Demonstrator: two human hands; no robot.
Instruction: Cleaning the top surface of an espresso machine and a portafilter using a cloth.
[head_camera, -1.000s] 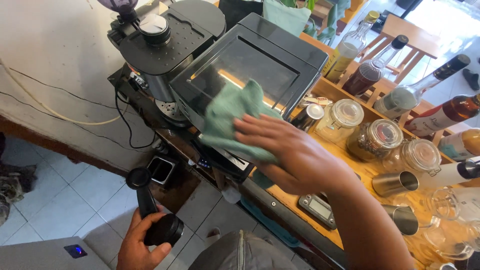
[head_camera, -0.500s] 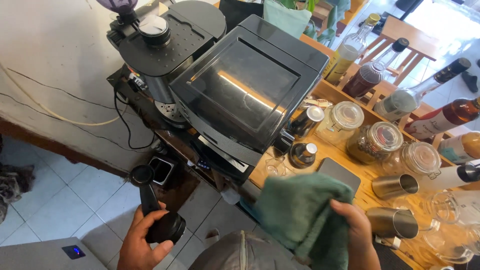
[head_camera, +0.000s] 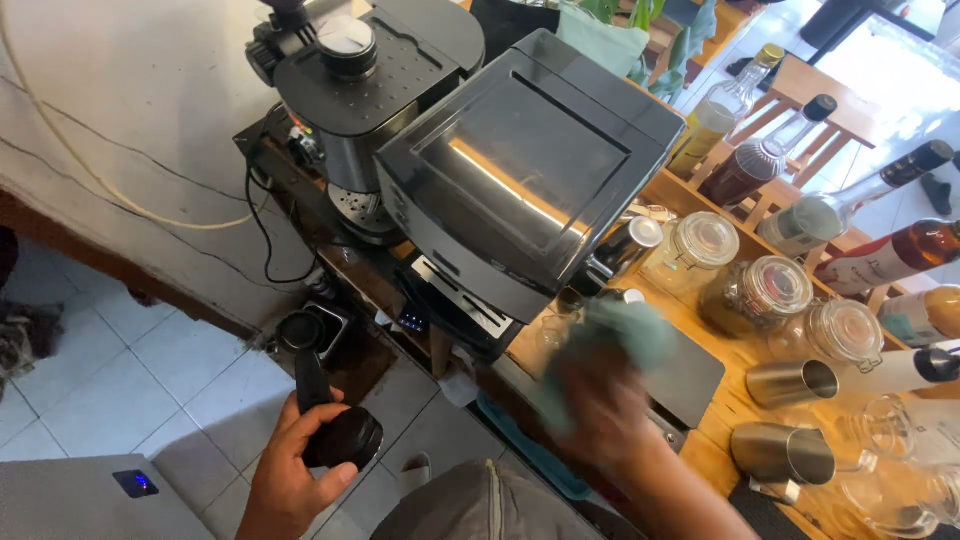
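cloth (head_camera: 625, 330): teal rag bunched in the right hand (head_camera: 600, 400), down at the counter (head_camera: 715, 455) edge just in front of the espresso machine (head_camera: 520, 180). Hand is motion-blurred, but the fingers look closed around it.
portafilter (head_camera: 335, 420): black, left hand (head_camera: 295, 470) clamped round it, held low over the floor, probably so it stays clear of the counter.
hands: well apart, one each side of the machine front.
grinder (head_camera: 350, 90): sits just left of the machine, touching or nearly.
jars (head_camera: 760, 295): glass with lids, dark stuff inside, can't tell what exactly.
steel cups (head_camera: 790, 380): two, lying on their sides, look empty.
bottles (head_camera: 750, 165): lined up behind, brown and pale liquids.
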